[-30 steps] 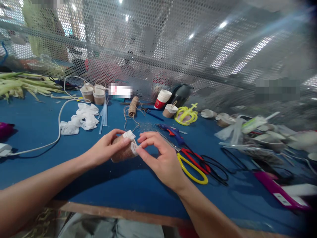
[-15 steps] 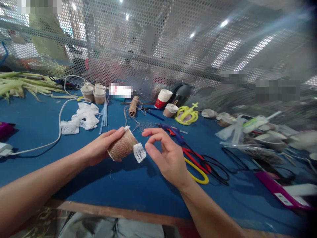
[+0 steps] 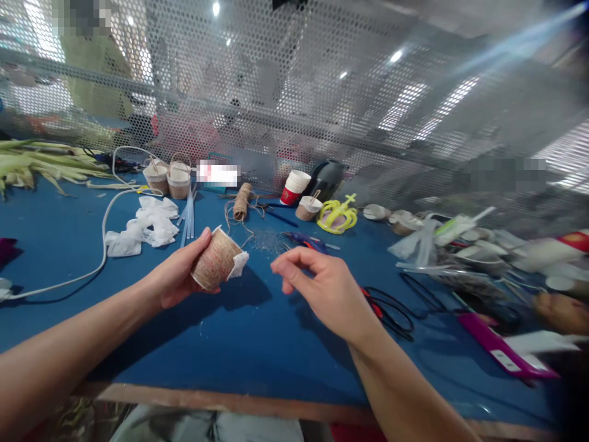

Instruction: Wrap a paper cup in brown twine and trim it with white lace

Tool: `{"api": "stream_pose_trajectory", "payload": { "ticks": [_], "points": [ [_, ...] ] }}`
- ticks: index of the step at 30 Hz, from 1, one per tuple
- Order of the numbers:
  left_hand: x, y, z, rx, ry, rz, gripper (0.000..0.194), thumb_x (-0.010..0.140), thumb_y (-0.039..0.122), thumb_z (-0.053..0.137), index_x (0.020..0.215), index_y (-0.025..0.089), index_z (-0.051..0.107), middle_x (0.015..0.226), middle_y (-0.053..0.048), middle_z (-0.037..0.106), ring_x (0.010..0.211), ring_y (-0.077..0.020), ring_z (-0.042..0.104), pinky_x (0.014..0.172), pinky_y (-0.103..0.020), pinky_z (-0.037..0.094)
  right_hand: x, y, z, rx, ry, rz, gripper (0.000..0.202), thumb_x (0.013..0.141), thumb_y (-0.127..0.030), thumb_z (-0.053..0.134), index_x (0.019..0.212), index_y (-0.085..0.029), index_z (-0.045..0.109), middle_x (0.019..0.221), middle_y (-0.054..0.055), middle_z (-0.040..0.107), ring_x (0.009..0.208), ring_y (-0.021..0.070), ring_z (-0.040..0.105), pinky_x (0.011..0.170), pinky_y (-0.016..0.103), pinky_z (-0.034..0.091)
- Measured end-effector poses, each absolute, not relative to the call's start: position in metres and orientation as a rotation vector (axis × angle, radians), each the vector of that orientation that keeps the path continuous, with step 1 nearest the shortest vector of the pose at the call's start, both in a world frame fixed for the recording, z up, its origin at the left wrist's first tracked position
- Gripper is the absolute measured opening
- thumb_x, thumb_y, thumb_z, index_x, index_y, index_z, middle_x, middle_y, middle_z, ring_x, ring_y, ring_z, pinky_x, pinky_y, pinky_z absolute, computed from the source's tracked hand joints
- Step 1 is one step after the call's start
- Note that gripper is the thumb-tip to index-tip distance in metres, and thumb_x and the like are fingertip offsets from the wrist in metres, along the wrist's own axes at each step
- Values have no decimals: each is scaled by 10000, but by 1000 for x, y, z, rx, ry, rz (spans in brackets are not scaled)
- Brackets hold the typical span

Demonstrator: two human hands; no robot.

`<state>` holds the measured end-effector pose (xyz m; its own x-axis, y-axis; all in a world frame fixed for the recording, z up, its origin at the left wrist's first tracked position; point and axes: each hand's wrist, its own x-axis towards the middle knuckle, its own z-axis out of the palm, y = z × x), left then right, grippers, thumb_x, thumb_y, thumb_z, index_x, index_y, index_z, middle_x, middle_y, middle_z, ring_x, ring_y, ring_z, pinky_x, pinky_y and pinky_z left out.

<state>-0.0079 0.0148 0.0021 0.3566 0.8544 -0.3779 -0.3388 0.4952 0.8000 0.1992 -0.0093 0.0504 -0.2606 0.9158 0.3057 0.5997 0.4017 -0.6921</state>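
Observation:
My left hand grips a twine-wrapped cup, tilted on its side above the blue table. A white lace-like piece sticks out at the cup's right end. To the right, apart from the cup, is my right hand. Its fingers are curled and the thumb meets the forefinger; nothing shows between them. Behind the cup lies a roll of twine, with loose strands running toward the cup. A blue glue gun rests just beyond my right hand, partly covered by it.
White lace pieces and clear glue sticks lie left of centre. Twine-wrapped cups, a red-and-white paper cup and a yellow crown stand farther back. A purple power strip and clutter fill the right.
My left hand has turned the cup and moved slightly left, and the white piece now sits closer against it. My right hand's spread fingers have curled together, away from the cup.

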Motion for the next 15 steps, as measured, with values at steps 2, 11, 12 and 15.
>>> {"api": "stream_pose_trajectory", "payload": {
  "ticks": [2, 11, 12, 15],
  "points": [
    [-9, 15, 2, 686, 890, 849, 478, 808, 582, 447, 915, 165, 655, 764, -60, 673, 595, -150, 621, 485, -237, 487, 209, -3, 53, -1326, -1928, 448, 186, 835, -317, 524, 733, -192, 618, 546, -18, 605, 533, 129, 558, 553, 256, 451],
    [-12, 5, 5, 873, 867, 852, 455, 643, 284, 744, 1014, 172, 505, 893, -61, 637, 714, -170, 630, 564, -265, 509, 295, 76, 39, -1947, -1624, 147, 269, 827, -275, 502, 599, -166, 593, 611, 69, 645, 678, 224, 629, 646, 322, 437],
    [-12, 5, 5, 886, 869, 855, 468, 634, 278, 749, 1013, 170, 497, 892, -61, 632, 716, -171, 628, 564, -269, 511, 300, 81, 35, -2016, -1619, 172, 313, 833, -292, 510, 553, -168, 573, 582, 71, 628, 696, 236, 631, 655, 327, 435],
    [-12, 6, 6, 914, 866, 877, 495, 616, 277, 759, 1018, 173, 491, 892, -49, 617, 712, -164, 618, 563, -271, 514, 307, 91, 21, -2168, -1645, 354, 238, 835, -316, 563, 686, -139, 620, 744, 55, 650, 770, 204, 622, 705, 330, 472]
  ]
}}
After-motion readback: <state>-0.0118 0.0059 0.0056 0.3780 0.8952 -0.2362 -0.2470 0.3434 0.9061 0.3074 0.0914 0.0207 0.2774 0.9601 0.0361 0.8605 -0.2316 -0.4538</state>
